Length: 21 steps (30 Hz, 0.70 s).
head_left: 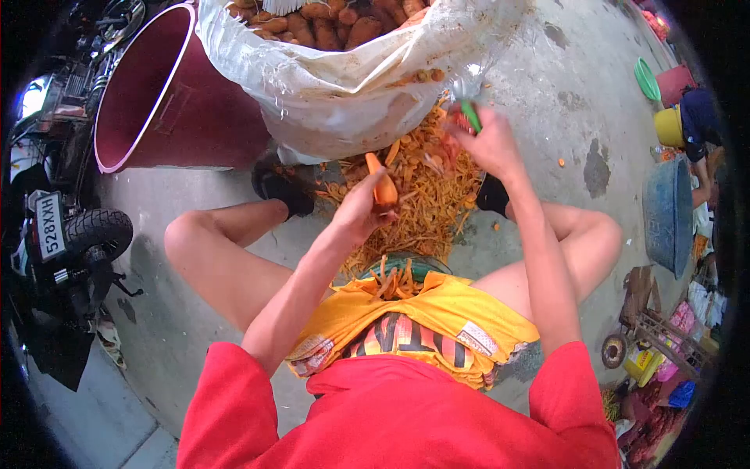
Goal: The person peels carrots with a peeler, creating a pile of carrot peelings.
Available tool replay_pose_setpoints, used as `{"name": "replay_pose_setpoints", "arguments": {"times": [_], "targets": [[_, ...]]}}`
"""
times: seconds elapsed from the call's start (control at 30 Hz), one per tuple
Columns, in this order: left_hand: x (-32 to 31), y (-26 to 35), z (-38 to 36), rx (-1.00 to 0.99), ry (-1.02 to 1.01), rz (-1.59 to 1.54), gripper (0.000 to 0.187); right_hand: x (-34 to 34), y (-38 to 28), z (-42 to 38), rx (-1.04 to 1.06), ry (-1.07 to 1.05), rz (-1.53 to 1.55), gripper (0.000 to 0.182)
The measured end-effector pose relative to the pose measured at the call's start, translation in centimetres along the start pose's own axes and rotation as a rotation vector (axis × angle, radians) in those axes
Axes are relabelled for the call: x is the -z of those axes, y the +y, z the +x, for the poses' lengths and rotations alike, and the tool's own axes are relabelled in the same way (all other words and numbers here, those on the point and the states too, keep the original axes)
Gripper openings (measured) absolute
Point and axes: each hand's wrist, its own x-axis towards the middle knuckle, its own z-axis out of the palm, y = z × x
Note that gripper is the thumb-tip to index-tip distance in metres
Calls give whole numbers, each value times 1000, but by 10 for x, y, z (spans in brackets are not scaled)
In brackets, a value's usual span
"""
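Note:
My left hand (358, 209) is closed round a peeled orange carrot (383, 187), its narrow end pointing up and away from me. To the right and a little farther off, my right hand (494, 147) grips a green-handled peeler (470, 116); motion smears its blade. The peeler is apart from the carrot. Beneath both hands a heap of orange peelings (426, 207) covers the floor between my feet. Close to my lap, carrot pieces or strips (397, 283) lie in a partly hidden green container (433, 268). Unpeeled carrots (363, 33) fill an open white sack (344, 98) in front of me.
A tall dark-red bin (211, 117) leans beside the sack at left. Farther left stands a motorcycle (98, 234). On the right are a blue tub (664, 219), another person's arm (701, 187), a yellow bucket (669, 127) and a metal cart (668, 340).

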Motion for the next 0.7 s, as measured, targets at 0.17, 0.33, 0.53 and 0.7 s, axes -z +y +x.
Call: {"name": "replay_pose_setpoints", "arguments": {"times": [0.17, 0.33, 0.53, 0.7], "targets": [[-5, 31, -2, -585, 104, 780, 38, -15, -7, -21, 65, -387, -4, 32], [-15, 53, -18, -843, 148, 937, 33, -32, -8, -17, -14, -375, -53, 25], [-13, 52, -20, -864, 137, 1007, 36, -24, 9, -9, -164, -500, -189, 26], [-12, 44, -8, -699, 167, 719, 40, -28, -23, -20, -41, -381, 26, 23]]}}
